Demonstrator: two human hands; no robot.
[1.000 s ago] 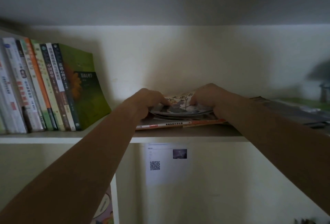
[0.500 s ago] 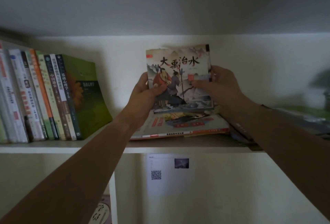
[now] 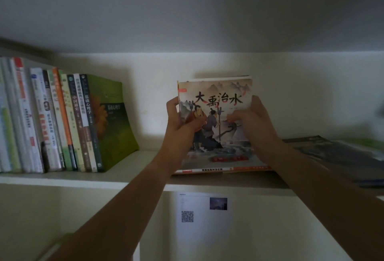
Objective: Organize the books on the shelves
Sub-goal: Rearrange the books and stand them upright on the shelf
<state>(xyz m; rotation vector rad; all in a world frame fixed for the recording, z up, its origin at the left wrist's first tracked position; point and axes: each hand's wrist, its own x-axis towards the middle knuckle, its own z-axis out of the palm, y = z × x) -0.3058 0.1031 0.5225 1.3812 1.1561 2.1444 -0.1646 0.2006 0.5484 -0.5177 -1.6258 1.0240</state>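
Note:
I hold a thin picture book (image 3: pixel 216 102) upright, its painted cover with two figures and black Chinese characters facing me. My left hand (image 3: pixel 180 121) grips its left edge and my right hand (image 3: pixel 253 121) grips its right edge. It stands just above a flat pile of books (image 3: pixel 224 168) lying on the white shelf (image 3: pixel 83 178). At the left, a row of standing books (image 3: pixel 62 123) leans rightward, ending in a green book (image 3: pixel 113 119).
More flat books and magazines (image 3: pixel 336 152) lie on the shelf at the right. A sheet with a QR code (image 3: pixel 204 208) hangs on the back wall of the compartment below. A gap of bare shelf separates the green book from the flat pile.
Both hands were on the flat pile a second ago. They have lifted the picture book off it and turned it upright, cover toward me.

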